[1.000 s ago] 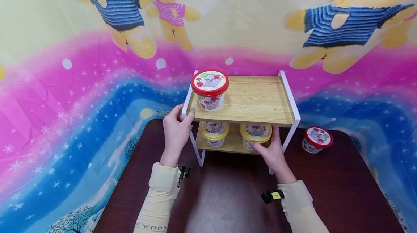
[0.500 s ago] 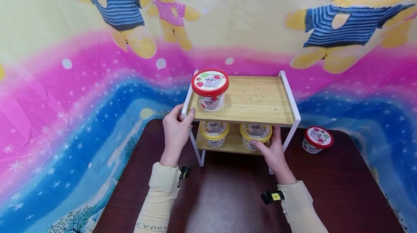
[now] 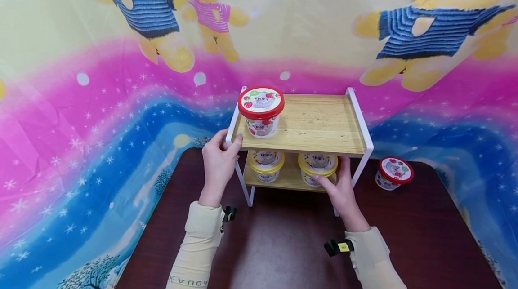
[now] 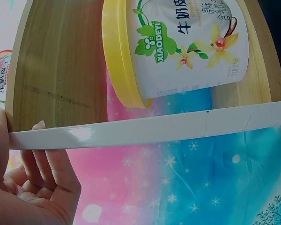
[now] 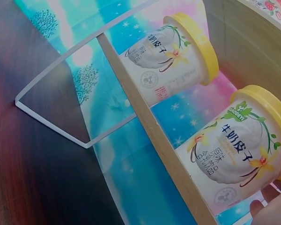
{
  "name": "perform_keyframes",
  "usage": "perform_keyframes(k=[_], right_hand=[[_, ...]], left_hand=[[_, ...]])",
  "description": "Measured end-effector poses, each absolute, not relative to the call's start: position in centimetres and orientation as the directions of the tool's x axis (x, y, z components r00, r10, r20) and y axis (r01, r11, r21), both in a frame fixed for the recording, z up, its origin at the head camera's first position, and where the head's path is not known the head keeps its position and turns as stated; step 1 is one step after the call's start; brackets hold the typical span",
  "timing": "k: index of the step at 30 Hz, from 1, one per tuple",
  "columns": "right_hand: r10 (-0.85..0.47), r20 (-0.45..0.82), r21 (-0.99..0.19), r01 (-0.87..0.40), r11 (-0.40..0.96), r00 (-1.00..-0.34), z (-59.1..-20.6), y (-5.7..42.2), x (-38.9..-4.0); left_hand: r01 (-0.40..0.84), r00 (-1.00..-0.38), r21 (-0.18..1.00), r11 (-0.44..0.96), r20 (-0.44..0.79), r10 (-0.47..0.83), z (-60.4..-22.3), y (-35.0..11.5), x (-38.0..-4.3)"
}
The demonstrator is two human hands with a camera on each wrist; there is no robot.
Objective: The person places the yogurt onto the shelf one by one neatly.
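Observation:
My left hand [image 3: 218, 156] grips the left front corner of a two-tier wooden shelf [image 3: 319, 122] with a white metal frame, thumb in front and fingers behind the frame. On the lower board, my right hand [image 3: 343, 190] holds a yellow-lidded cup [image 3: 318, 164] near the right end, its thumb across the front and its fingers round the right side. Another yellow-lidded cup [image 3: 265, 167] stands at the left of that board. Both yellow-lidded cups are upright, partly hidden by the top board in the head view. A red-lidded cup [image 3: 262, 116] stands on the top board's left side.
To the right of the shelf, a second red-lidded cup [image 3: 393, 173] stands on the dark brown table [image 3: 275, 244]. A bear-printed cloth [image 3: 303, 24] hangs close behind the shelf and along the table's sides.
My right hand has shifted very slightly to the right, its thumb a little less far across the yellow-lidded cup. The left hand, shelf and cups stay where they were.

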State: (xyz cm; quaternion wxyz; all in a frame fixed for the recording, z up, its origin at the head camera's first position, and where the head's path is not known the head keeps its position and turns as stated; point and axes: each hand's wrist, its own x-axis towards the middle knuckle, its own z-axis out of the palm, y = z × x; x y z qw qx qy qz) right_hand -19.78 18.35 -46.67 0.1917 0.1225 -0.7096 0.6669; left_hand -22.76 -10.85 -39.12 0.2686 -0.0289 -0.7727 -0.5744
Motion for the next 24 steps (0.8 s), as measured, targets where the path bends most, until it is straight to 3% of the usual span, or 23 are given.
perform_keyframes(k=[14, 24], right_hand=[[0.031, 0.513, -0.856, -0.509, 0.087, -0.858, -46.2, 18.6, -18.9], [0.009, 0.479, -0.874, -0.476, 0.098, -0.878, -45.9, 18.8, -17.8]], left_hand=[[0.339, -0.854, 0.878, 0.338, 0.438, -0.28, -38.9, -10.7, -22.7], [0.337, -0.855, 0.877, 0.341, 0.437, -0.28, -38.9, -10.8, -22.7]])
